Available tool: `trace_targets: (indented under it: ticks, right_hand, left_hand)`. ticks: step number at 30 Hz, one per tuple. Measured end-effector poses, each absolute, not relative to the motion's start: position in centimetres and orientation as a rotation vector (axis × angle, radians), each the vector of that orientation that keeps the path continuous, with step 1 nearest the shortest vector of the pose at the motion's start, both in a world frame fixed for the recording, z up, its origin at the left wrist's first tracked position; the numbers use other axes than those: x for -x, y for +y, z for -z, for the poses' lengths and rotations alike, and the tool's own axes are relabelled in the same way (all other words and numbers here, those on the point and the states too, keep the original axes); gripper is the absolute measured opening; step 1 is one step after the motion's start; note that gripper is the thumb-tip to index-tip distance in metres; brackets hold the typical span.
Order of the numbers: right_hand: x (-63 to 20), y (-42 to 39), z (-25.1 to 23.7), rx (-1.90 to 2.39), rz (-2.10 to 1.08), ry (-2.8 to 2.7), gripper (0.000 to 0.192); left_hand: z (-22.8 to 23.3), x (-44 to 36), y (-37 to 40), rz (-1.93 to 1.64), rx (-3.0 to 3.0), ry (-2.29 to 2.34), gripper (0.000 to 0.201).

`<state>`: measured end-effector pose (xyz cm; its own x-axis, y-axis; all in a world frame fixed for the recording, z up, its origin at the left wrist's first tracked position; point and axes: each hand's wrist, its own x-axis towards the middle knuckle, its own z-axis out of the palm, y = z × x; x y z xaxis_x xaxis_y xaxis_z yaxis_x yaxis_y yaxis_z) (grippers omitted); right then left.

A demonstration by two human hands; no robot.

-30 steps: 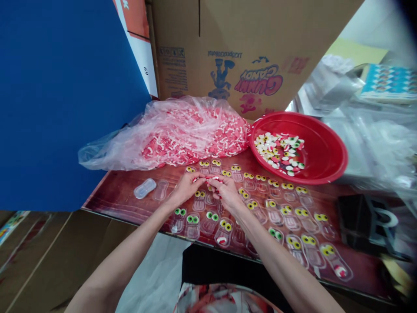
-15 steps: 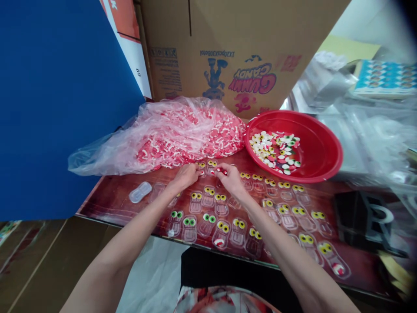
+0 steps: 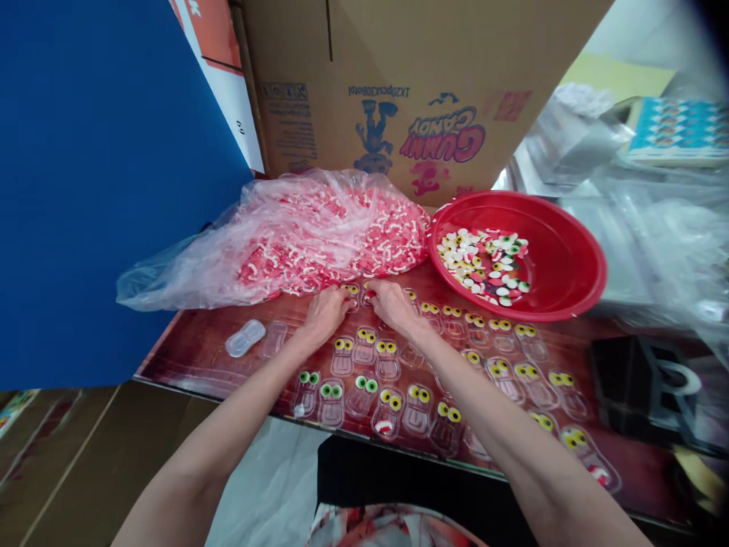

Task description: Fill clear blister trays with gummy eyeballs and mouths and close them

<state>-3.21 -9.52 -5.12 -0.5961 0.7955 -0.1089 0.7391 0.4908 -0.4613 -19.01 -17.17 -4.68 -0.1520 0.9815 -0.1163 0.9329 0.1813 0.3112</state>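
Observation:
My left hand [image 3: 329, 311] is closed at the far row of small clear plastic trays, its fingertips on a tray with yellow eyeball candies [image 3: 351, 290]. A bit of red shows at those fingertips. Just to the right my right hand [image 3: 392, 305] is closed too, pinching a red-and-white gummy [image 3: 370, 293] over the neighbouring tray, which it partly covers. Behind both hands lies a clear plastic bag [image 3: 285, 220] full of red-and-white gummies. Several clear trays with yellow or green eyes [image 3: 365, 384] are laid out in rows; a few also hold a red-and-white piece.
A red basin [image 3: 569, 262] with loose eyeball candies stands right of the bag. Behind is a cardboard box [image 3: 319, 45]; a blue panel [image 3: 102, 190] rises at left. A black tape dispenser [image 3: 632, 387] sits at right. Bare trays [image 3: 244, 338] lie at left.
My right hand has shifted slightly left and lower over its tray, covering more of it. The left hand has stayed nearly in place. The view has shifted slightly.

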Motion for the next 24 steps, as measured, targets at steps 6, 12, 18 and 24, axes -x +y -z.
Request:
trace_targets:
  ticks: [6, 12, 18, 24]
  right_hand:
    - [3.1, -9.6, 5.3, 1.337, -0.691, -2.534, 0.025]
    - [0.6, -10.1, 4.9, 1.272, -0.864, -2.355, 0.023]
    - [-0.8, -11.9, 3.7, 1.19, -0.842, -2.642, 0.018]
    - [-2.6, -12.1, 3.1, 1.166, -1.051, -2.421, 0.023]
  left_hand:
    - [4.4, 19.0, -17.4, -0.219, -1.837, 2.161, 0.031]
    - [4.4, 18.3, -17.3, -0.54, -1.666, 2.058, 0.031]
    - [5.1, 16.1, -17.0, -0.901, -1.653, 1.696, 0.024]
    - [5.4, 14.8, -16.6, -0.811, -1.62, 1.737, 0.024]
